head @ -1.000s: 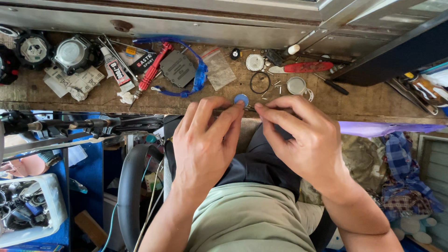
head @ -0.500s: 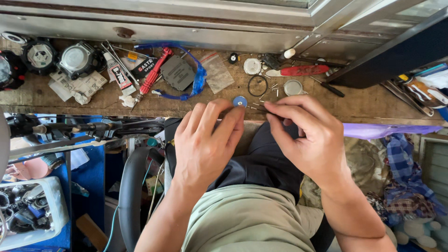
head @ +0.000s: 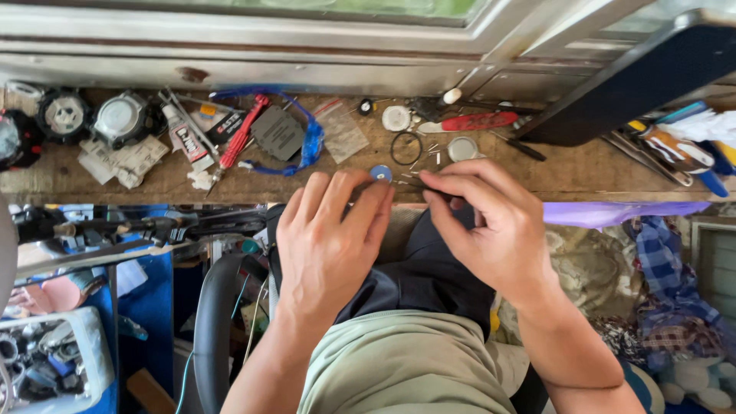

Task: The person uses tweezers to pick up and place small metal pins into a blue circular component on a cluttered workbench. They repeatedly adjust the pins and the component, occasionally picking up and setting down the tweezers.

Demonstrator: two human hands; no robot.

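Observation:
My left hand (head: 331, 238) reaches to the front edge of a worn wooden bench (head: 583, 172), its fingertips pinched on a small blue round part (head: 381, 172). My right hand (head: 491, 226) is just to the right, thumb and forefinger closed on thin metal tweezers (head: 405, 182) whose tips point at the blue part. Both hands hover over my lap, fingers almost touching. What lies under the fingertips is hidden.
On the bench lie black watch cases (head: 65, 115), a glue tube (head: 182, 138), a red-handled screwdriver (head: 244, 138), a blue strap (head: 307, 138), a black ring (head: 406, 147), round metal discs (head: 462, 148), a red tool (head: 475, 121) and more tools (head: 675, 149) at right. A window sill runs behind.
Both hands have stayed together at the bench edge around the blue part. The right fingers have closed a little toward the left hand.

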